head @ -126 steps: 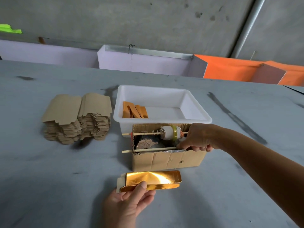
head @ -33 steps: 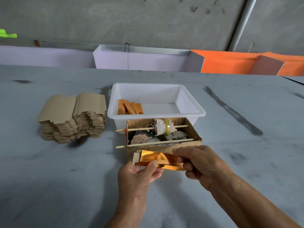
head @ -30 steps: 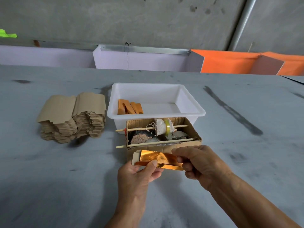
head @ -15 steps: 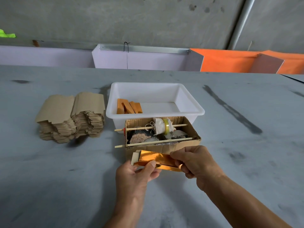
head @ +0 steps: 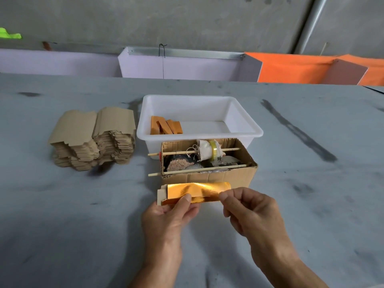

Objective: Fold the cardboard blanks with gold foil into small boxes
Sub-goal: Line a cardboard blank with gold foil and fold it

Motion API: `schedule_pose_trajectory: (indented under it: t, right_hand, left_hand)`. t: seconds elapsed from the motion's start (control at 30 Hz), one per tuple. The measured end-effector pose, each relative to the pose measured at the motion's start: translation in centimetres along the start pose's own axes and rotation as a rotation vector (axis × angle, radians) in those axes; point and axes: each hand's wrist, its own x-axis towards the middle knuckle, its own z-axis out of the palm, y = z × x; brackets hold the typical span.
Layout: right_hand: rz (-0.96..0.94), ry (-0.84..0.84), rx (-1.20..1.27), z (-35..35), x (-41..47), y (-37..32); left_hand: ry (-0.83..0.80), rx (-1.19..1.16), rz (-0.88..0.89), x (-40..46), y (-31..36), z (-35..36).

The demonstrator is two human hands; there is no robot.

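Right hand (head: 251, 213) shifts from tape box (head: 207, 163) to foil blank (head: 195, 194); both pinch it above table (head: 62, 225). Left hand (head: 168, 217) anchors; right creases along score, avoids wrinkling foil.

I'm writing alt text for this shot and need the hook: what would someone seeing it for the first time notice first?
The gleaming gold-foil blank, pinched between the left hand and right hand near the front of the grey table. Behind it sits an open cardboard box crossed by two sticks, then a white tub holding orange pieces. To the left is a stack of brown blanks.
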Motion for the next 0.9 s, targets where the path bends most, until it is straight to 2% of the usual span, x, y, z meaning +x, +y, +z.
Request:
schedule_pose_trajectory:
  t: [0.1,0.27,0.9]
  right_hand:
    - [0.03,-0.095,0.111,1.0,-1.6,0.5]
    - [0.097,-0.086,0.196,2.1,-1.8,1.8]
    - [0.125,-0.046,0.101,2.4,-0.8,2.2]
  left_hand:
    - [0.007,-0.033,-0.003,-0.7,0.0,0.4]
    - [0.037,-0.057,0.0,-1.6,-0.3,1.0]
    - [0.037,-0.048,-0.161,-1.6,-0.6,0.3]
